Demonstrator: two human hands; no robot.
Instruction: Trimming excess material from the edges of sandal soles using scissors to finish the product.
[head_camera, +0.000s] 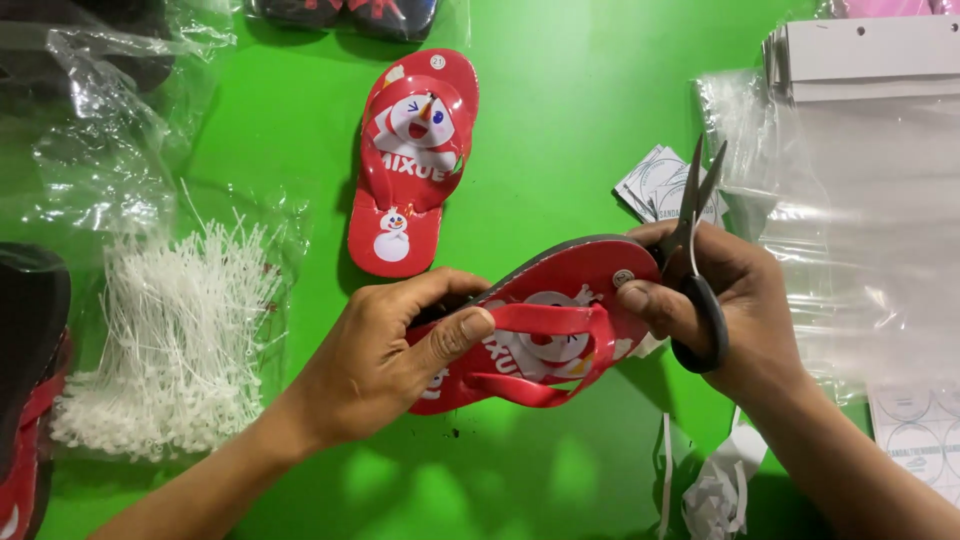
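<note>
My left hand (385, 355) grips a small red flip-flop (560, 320) with a snowman print, thumb pressed on its strap. My right hand (725, 300) holds the toe end of that flip-flop and also black-handled scissors (695, 215), whose blades point up and stand slightly apart. A thin white tie runs down by the scissors at the toe. The matching red flip-flop (412, 160) lies flat on the green table (570, 100) further back.
A heap of white plastic ties (170, 340) lies on a clear bag at left. Clear plastic bags (860, 210) and white cards (865, 55) sit at right, round labels (655, 185) behind the scissors. Dark and red footwear (30, 370) lies at the left edge, paper scraps (715, 490) near me.
</note>
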